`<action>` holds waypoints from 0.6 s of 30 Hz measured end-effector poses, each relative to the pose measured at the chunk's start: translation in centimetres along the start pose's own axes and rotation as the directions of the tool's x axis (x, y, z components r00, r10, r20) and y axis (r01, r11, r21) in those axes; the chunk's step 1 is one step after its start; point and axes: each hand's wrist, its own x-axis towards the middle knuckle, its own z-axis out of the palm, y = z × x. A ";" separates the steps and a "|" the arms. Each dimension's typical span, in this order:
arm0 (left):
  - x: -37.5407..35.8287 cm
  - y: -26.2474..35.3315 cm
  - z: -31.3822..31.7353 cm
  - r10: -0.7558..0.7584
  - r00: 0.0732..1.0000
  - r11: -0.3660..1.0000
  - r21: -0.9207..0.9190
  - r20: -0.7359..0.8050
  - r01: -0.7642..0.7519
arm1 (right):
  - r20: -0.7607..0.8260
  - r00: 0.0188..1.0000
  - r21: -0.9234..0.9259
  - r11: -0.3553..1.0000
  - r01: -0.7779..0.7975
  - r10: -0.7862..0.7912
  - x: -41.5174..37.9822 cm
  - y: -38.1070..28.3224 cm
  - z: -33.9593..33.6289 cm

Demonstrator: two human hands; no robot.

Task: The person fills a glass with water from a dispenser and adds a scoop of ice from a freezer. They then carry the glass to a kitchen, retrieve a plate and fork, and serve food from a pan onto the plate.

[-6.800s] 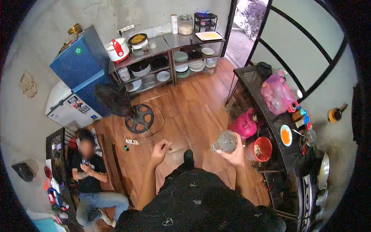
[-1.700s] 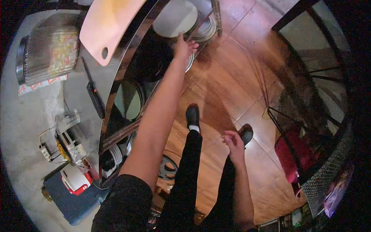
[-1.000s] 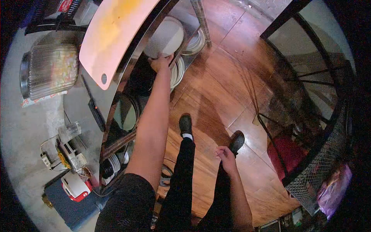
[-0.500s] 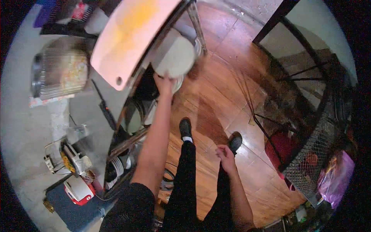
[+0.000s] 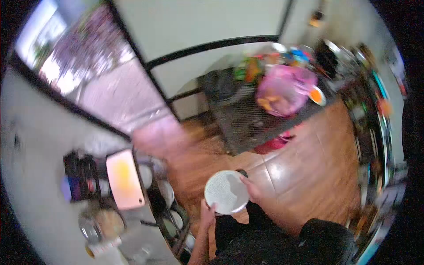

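I hold a round white plate (image 5: pixel 226 191) in front of my body, above the wooden floor. My left hand (image 5: pixel 206 214) grips its lower left rim. My right hand (image 5: pixel 251 190) holds its right rim. The view is blurred by fast head motion. The metal shelf unit (image 5: pixel 170 221) with more stacked plates stands just to the left of my left hand.
A pale cutting board (image 5: pixel 124 179) lies on the shelf top at the left, with jars below it. A black mesh table (image 5: pixel 247 115) carries a pink plastic bag (image 5: pixel 285 90) farther ahead. A stove counter (image 5: pixel 375 141) runs along the right. An open doorway (image 5: pixel 88 84) is at the upper left.
My left hand pulled the white plate out of the shelf and brought it in front of me. My right hand rose from my side and took the plate's other edge. My head swung round.
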 end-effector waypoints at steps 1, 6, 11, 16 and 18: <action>-2.1 9.3 2.0 -0.194 0.970 0.963 -0.158 0.150 0.217 | -0.098 0.994 0.015 0.999 -0.035 0.037 -2.5 -0.4 -1.7; -0.1 9.3 10.1 -0.168 0.818 0.985 0.066 0.550 0.158 | -0.443 0.886 0.178 0.955 0.239 -0.140 -18.2 -8.6 -2.7; -0.7 17.6 27.4 -0.352 0.448 0.782 -0.004 0.822 0.623 | -0.518 0.764 0.269 0.775 0.572 -0.385 -24.5 -9.2 -14.0; -2.6 14.9 44.6 -0.288 0.346 0.847 0.070 0.893 0.527 | -0.763 0.452 -0.127 0.792 0.597 -0.462 -32.6 -12.1 -25.8; -5.4 15.5 51.6 -0.277 0.303 0.846 0.082 0.912 0.527 | -0.780 0.348 -0.329 0.813 0.481 -0.521 -36.2 -13.5 -31.5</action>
